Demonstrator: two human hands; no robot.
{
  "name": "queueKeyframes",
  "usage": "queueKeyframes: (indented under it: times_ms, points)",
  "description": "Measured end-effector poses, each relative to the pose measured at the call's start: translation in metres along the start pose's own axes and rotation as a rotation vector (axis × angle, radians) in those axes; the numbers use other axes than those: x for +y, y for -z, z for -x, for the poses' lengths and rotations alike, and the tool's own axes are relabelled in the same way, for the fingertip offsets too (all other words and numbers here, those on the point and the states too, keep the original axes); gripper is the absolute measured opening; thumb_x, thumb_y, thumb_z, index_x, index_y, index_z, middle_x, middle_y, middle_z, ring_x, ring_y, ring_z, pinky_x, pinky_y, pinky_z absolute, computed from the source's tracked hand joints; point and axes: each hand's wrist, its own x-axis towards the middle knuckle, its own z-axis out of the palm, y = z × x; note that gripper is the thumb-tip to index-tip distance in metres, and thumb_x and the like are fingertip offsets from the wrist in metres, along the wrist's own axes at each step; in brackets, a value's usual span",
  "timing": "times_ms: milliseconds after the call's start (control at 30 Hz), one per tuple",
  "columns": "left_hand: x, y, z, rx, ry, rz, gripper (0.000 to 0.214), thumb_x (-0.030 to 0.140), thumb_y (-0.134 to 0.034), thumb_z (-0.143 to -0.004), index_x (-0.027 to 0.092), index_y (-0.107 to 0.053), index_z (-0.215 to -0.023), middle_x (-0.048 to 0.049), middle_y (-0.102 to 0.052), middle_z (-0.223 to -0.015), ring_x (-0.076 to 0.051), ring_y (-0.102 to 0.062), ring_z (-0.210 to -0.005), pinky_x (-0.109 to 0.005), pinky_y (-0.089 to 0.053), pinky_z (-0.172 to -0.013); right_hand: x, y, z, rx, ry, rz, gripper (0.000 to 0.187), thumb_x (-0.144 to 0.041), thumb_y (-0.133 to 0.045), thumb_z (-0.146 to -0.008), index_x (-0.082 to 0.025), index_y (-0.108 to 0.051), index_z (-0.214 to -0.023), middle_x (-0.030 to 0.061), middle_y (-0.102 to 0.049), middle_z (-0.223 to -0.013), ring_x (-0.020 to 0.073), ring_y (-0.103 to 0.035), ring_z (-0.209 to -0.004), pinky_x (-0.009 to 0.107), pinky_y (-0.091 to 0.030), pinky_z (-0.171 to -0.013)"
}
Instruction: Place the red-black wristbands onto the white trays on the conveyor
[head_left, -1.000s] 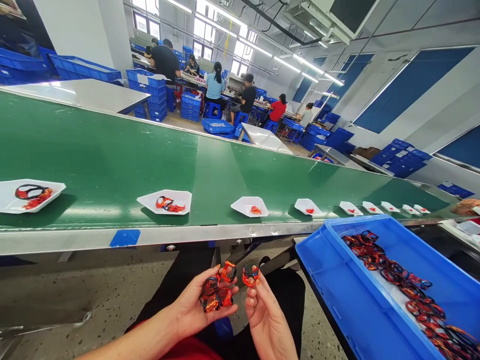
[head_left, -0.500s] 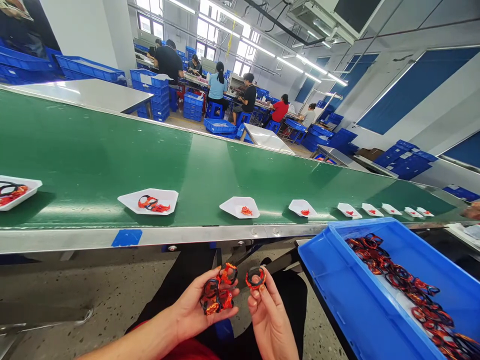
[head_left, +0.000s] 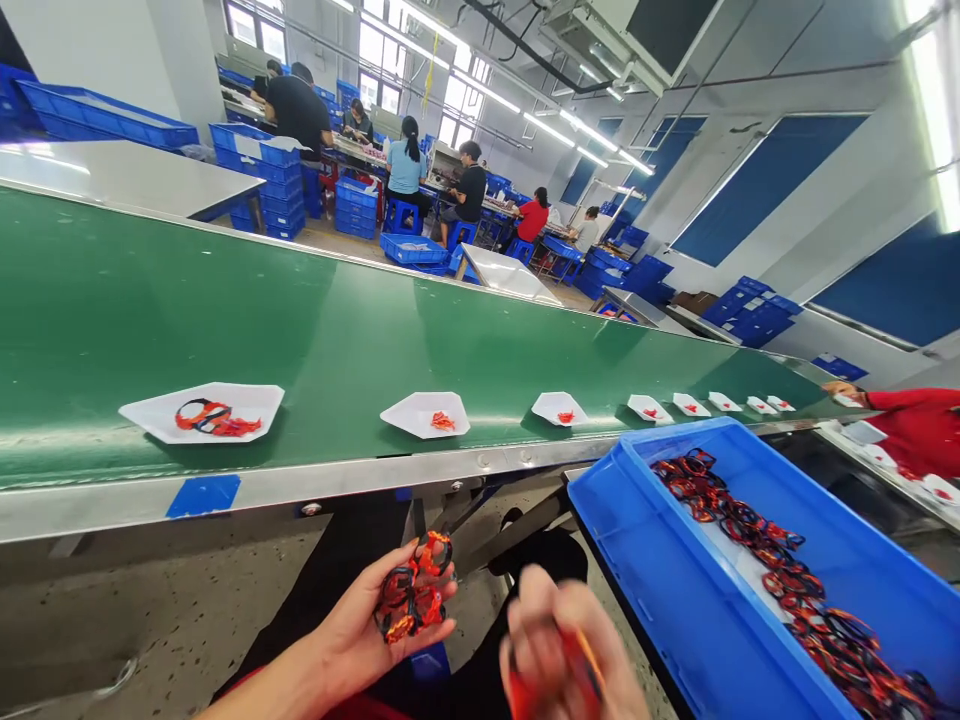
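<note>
My left hand point(head_left: 352, 620) lies palm up above my lap, fingers curled loosely around several black and red-orange ring-shaped pieces point(head_left: 400, 603). To its right, my right hand point(head_left: 574, 630) is smeared by motion. Its fingers are closed on a red and black ring-shaped piece point(head_left: 559, 668), whose outline is blurred. Many similar ring pieces point(head_left: 757, 540) lie heaped in a blue plastic bin point(head_left: 637, 560) to the right of my right hand.
A green conveyor belt point(head_left: 360, 330) crosses in front, carrying white trays; the nearest tray point(head_left: 154, 415) holds ring and red pieces, the others small red pieces. A co-worker's red sleeve point(head_left: 907, 398) reaches to the belt at right. Other people sit among blue crates point(head_left: 277, 195) behind.
My right hand has moved away from the left hand, down and right with its ring piece. The white trays have shifted left along the belt. The view has turned right, bringing in the red-sleeved co-worker.
</note>
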Motion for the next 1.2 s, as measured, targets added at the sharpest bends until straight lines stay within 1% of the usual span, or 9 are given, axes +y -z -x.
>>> queueKeyframes:
  times_ms: [100, 233, 533, 667, 800, 900, 967, 1067, 1200]
  points:
    - [0.0, -0.002, 0.002, 0.019, -0.007, 0.002, 0.034, 0.03, -0.069, -0.073, 0.01, -0.065, -0.1, -0.0132, -0.071, -0.095, -0.027, -0.067, -0.091, -0.052, -0.046, -0.092, 0.005, -0.005, -0.019, 0.053, -0.015, -0.167, 0.037, -0.04, -0.081, -0.058, -0.036, -0.069, -0.093, 0.001, -0.065, -0.08, 0.0136, -0.056, -0.064, 0.028, -0.046, -0.055]
    - [0.001, -0.004, 0.006, 0.013, -0.019, 0.017, 0.034, 0.029, -0.071, -0.071, 0.009, -0.065, -0.099, -0.0133, -0.071, -0.095, -0.027, -0.067, -0.089, -0.054, -0.045, -0.093, 0.021, -0.003, -0.03, 0.046, -0.074, -0.338, 0.04, -0.032, -0.079, -0.063, -0.032, -0.067, -0.101, -0.001, -0.062, -0.082, 0.0075, -0.051, -0.062, 0.022, -0.045, -0.06]
    - [0.003, -0.007, 0.012, -0.017, -0.047, 0.034, 0.034, 0.03, -0.069, -0.073, 0.011, -0.065, -0.101, -0.0132, -0.071, -0.097, -0.027, -0.067, -0.09, -0.054, -0.045, -0.092, 0.032, 0.0, -0.035, 0.017, -0.074, -0.27, 0.037, -0.032, -0.074, -0.07, -0.029, -0.065, -0.106, 0.0009, -0.061, -0.088, 0.01, -0.052, -0.067, 0.024, -0.046, -0.063]
    - [0.006, -0.006, 0.01, -0.059, -0.059, 0.057, 0.033, 0.031, -0.067, -0.074, 0.011, -0.065, -0.1, -0.0131, -0.071, -0.095, -0.026, -0.067, -0.087, -0.053, -0.045, -0.091, 0.013, -0.023, -0.052, -0.077, -0.013, -0.009, 0.036, -0.033, -0.069, -0.075, -0.026, -0.063, -0.11, 0.0022, -0.063, -0.095, 0.0109, -0.054, -0.07, 0.026, -0.047, -0.068]
    - [0.011, -0.003, 0.009, -0.08, -0.081, 0.084, 0.035, 0.033, -0.066, -0.076, 0.01, -0.064, -0.102, -0.0131, -0.071, -0.096, -0.026, -0.067, -0.088, -0.051, -0.046, -0.09, -0.013, -0.076, -0.095, -0.276, 0.229, 0.458, 0.033, -0.031, -0.06, -0.081, -0.021, -0.06, -0.112, 0.0038, -0.065, -0.092, 0.0132, -0.057, -0.072, 0.027, -0.048, -0.07]
    - [0.015, 0.0, 0.01, -0.102, -0.103, 0.119, 0.035, 0.033, -0.064, -0.077, 0.009, -0.064, -0.102, -0.0126, -0.071, -0.095, -0.025, -0.067, -0.087, -0.049, -0.048, -0.088, -0.018, -0.114, -0.129, -0.369, 0.387, 0.67, 0.032, -0.027, -0.054, -0.082, -0.018, -0.06, -0.112, 0.0052, -0.065, -0.091, 0.0138, -0.059, -0.073, 0.027, -0.048, -0.071]
    - [0.018, 0.002, 0.012, -0.111, -0.117, 0.136, 0.034, 0.034, -0.064, -0.077, 0.009, -0.064, -0.101, -0.0118, -0.072, -0.095, -0.024, -0.067, -0.086, -0.049, -0.048, -0.088, -0.016, -0.126, -0.141, -0.419, 0.444, 0.765, 0.033, -0.025, -0.052, -0.082, -0.018, -0.059, -0.114, 0.0061, -0.064, -0.095, 0.0137, -0.06, -0.073, 0.028, -0.048, -0.073]
    - [0.022, 0.003, 0.014, -0.118, -0.132, 0.153, 0.033, 0.033, -0.064, -0.077, 0.01, -0.064, -0.1, -0.0112, -0.072, -0.096, -0.025, -0.067, -0.087, -0.049, -0.048, -0.088, -0.013, -0.117, -0.133, -0.453, 0.457, 0.832, 0.031, -0.023, -0.049, -0.084, -0.02, -0.059, -0.114, 0.0063, -0.064, -0.104, 0.0142, -0.061, -0.079, 0.028, -0.048, -0.076]
    - [0.023, 0.001, 0.014, -0.129, -0.107, 0.158, 0.029, 0.033, -0.063, -0.078, 0.011, -0.065, -0.098, -0.0102, -0.072, -0.092, -0.023, -0.067, -0.085, -0.049, -0.048, -0.088, -0.012, -0.079, -0.096, -0.426, 0.326, 0.892, 0.027, -0.026, -0.052, -0.085, -0.022, -0.061, -0.11, 0.0049, -0.064, -0.102, 0.0139, -0.06, -0.074, 0.026, -0.048, -0.069]
